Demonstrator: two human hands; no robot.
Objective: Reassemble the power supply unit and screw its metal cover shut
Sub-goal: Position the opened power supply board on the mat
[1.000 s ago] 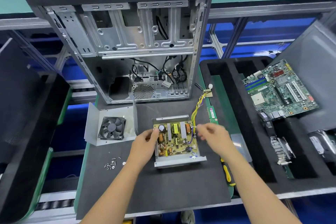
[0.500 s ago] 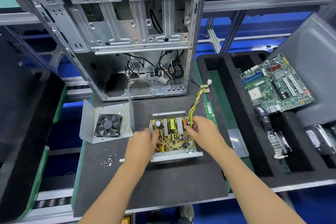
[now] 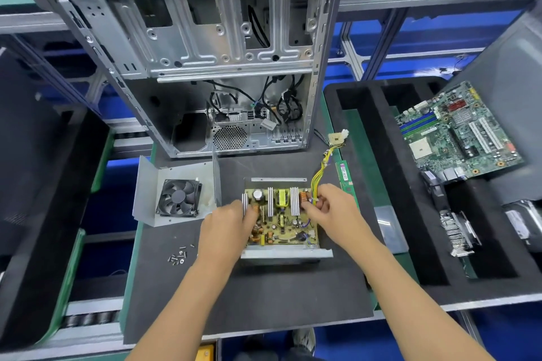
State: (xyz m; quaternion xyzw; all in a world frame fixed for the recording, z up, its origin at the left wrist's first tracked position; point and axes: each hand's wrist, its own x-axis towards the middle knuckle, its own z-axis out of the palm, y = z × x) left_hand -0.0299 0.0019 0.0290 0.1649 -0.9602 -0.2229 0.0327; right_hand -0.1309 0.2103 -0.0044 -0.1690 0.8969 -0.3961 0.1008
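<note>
Power supply unit (image 3: pixel 283 218) lies open on the dark mat of the desk (image 3: pixel 264 296), between the two hands and just in front of the empty computer case (image 3: pixel 205 61). The left hand (image 3: pixel 225 231) rests on the board's left edge with fingers curled over the finned heatsink there, while the right hand (image 3: pixel 334 211) pinches the yellow wire bundle (image 3: pixel 321 168) where it leaves the board's far right corner. Judging by its look, the circuit board (image 3: pixel 281 228) is stiff but fragile: its upright capacitors, coils and thin heatsink fins would bend or snap under a careless press, so the safer hold is by the board's edges or the metal tray (image 3: pixel 286 252) beneath it. That sheet-metal tray is probably light and rigid, with edges that may be sharp. The wires are soft and springy and likely need tucking so the lid does not trap them. Left of the unit sits the bent metal cover (image 3: pixel 146 184) with its fan (image 3: pixel 179 198), light but awkward, best lifted by its side walls. Small loose screws (image 3: pixel 179 255) lie near the left wrist; they should roll easily.
</note>
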